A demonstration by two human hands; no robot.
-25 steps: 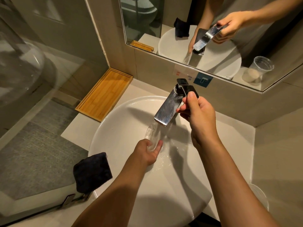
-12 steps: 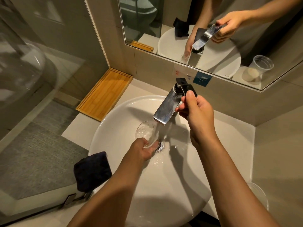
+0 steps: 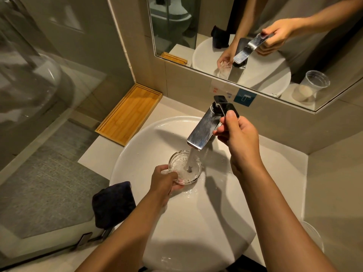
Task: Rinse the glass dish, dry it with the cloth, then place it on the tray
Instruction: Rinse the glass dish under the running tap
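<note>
Glass dish (image 3: pixel 185 167) clamped rim-up in left hand (image 3: pixel 164 181) under the stream to flush it (right hand (image 3: pixel 238 135) pinching tap lever (image 3: pixel 225 107), tray (image 3: pixel 129 113) at 10 o'clock).

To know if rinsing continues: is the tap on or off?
On. Water streams from the faucet into the glass dish.

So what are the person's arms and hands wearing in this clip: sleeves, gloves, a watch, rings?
Nothing visible. The left hand and right hand are bare, with no gloves, rings or watch, and both forearms are uncovered up to the frame edge, with no sleeves in view.
</note>
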